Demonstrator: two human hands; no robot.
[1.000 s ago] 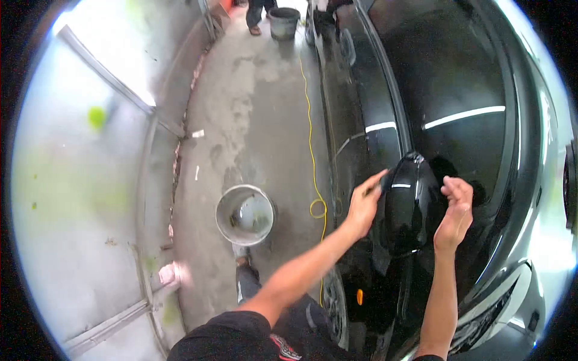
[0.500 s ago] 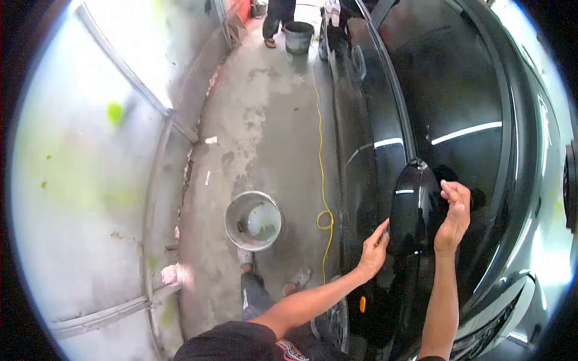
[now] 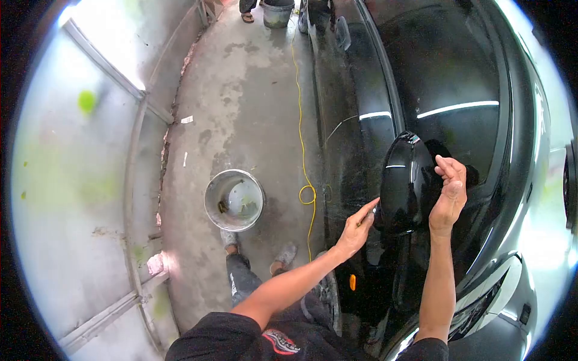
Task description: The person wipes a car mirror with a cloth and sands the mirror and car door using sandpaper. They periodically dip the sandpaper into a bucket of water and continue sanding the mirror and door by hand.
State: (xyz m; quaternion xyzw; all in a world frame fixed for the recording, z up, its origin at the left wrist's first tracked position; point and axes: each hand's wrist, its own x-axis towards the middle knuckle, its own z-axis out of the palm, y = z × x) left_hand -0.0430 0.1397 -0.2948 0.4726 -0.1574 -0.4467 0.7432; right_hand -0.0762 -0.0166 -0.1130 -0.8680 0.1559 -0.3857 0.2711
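Observation:
The glossy black side mirror of a black car stands between my two hands. On its left, my left hand reaches its fingertips right to the lower edge of the housing. Something small and greyish shows between that thumb and the fingers; I cannot tell what it is. My right hand is raised along the mirror's other side, palm turned toward it and fingers slightly curled, holding nothing.
A bucket with liquid and a dark lump inside stands on the concrete floor by my feet. A looped yellow cord runs beside the car. Beyond, a person's foot shows near another bucket. Pale panels line the left.
The view has shifted, so mirror, car and floor bucket appear higher and further left. Both hands keep much the same places beside the mirror.

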